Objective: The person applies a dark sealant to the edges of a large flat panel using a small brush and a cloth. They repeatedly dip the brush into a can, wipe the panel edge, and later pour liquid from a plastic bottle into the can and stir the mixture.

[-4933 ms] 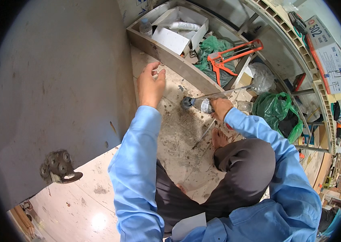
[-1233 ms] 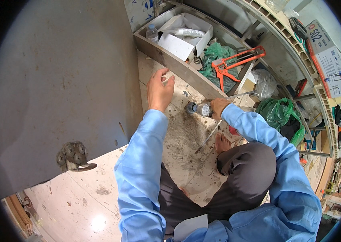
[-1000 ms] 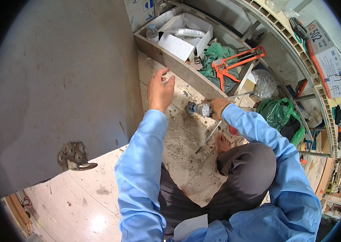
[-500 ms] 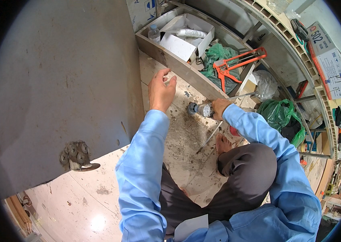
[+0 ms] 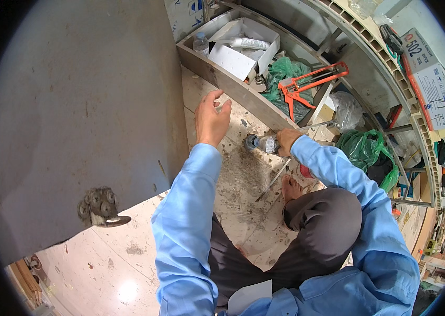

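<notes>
My left hand (image 5: 213,120) is raised beside the big grey panel. Its thumb and fingers are apart, slightly curled, and hold nothing. My right hand (image 5: 287,141) is closed around a bottle-like cylinder (image 5: 268,144) with a clear or silvery body. That thing's round blue-grey end points left over the stained floor; its other end is hidden in my fist. Just beyond my hands runs the low wooden tray (image 5: 233,94). In it are an orange caulking gun (image 5: 300,87), a green plastic bag (image 5: 284,73) and an open white box (image 5: 233,60) with a white tube.
At left, the grey panel (image 5: 85,105) has a rusty metal fitting (image 5: 101,207) at its lower edge. A thin rod (image 5: 275,180) lies by my bare foot (image 5: 291,188). Another green bag (image 5: 364,150) sits at right, under a curved shelf edge carrying a glue carton (image 5: 426,79).
My left hand has shifted very slightly to the right. The right hand keeps its hold on the bottle-like cylinder in nearly the same place.
</notes>
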Available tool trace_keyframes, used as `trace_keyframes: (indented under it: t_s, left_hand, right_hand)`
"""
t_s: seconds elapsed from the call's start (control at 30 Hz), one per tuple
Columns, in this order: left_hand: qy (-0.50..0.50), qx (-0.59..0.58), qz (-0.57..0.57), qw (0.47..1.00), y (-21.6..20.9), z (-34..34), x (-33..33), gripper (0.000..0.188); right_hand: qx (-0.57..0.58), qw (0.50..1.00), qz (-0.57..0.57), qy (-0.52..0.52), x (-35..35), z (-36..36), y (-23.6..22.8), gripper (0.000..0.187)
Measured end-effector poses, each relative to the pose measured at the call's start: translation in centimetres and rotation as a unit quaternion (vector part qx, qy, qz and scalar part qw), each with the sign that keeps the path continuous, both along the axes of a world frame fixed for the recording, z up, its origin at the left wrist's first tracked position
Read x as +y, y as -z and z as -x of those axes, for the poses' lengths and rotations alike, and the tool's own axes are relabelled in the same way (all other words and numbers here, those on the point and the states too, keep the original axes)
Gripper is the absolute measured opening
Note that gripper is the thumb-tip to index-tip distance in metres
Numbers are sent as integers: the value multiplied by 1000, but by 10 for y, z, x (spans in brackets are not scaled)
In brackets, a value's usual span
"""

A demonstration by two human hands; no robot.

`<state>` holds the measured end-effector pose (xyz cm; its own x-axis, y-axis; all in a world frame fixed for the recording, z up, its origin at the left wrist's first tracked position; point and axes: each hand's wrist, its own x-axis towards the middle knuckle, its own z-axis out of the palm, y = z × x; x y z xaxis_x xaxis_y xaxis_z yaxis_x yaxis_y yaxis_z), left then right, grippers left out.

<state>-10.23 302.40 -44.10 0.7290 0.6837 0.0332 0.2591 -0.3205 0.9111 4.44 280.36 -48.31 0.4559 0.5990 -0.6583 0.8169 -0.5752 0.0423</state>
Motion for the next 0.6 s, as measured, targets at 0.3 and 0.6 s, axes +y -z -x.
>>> trace_keyframes:
  t_s: [0.3,0.6]
  left_hand:
    - [-2,-8,-2,1000,0,0,-1,42]
    - [-1,0,-6,1000,-1,0,-2,42]
  right_hand:
    - [23,1000,3,-3,-2,-1,-3,43]
    - [11,1000,-1,6,-3,1,1,45]
